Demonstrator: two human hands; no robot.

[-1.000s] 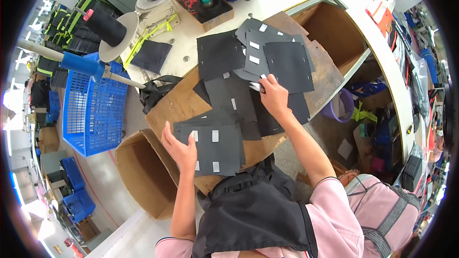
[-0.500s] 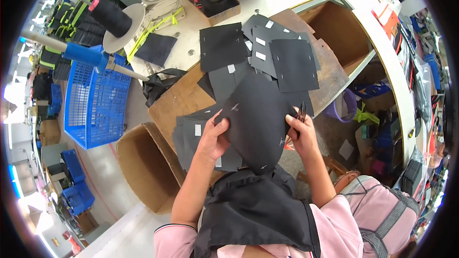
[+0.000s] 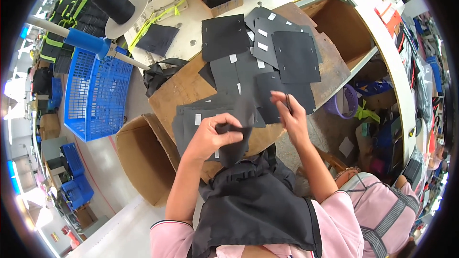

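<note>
My left hand (image 3: 206, 136) is closed on a black fabric piece (image 3: 233, 149), which hangs crumpled and blurred by motion above my apron. Off to its right, my right hand (image 3: 295, 120) is raised, apart from that piece. Dark thread snips (image 3: 288, 101) are tucked in its fingers, mostly hidden. Beneath both hands, flat black fabric panels lie spread over a brown board (image 3: 179, 86). Some carry small white labels, such as the panel at the left (image 3: 190, 124). A squarish panel (image 3: 296, 57) with pale marks rests on the far right of the pile.
A cardboard box (image 3: 143, 162) stands left of the board, near a blue plastic basket (image 3: 98, 95). Black thread cones (image 3: 114, 5) and a wooden tray (image 3: 222, 7) with a teal-tipped bottle sit at the back. A purple basket (image 3: 342, 102) lies below right; another person in pink sits nearby.
The black fabric piece, earlier stretched between both hands, now hangs from my left hand alone. My right hand has let go of it and moved slightly up and left, still with the snips.
</note>
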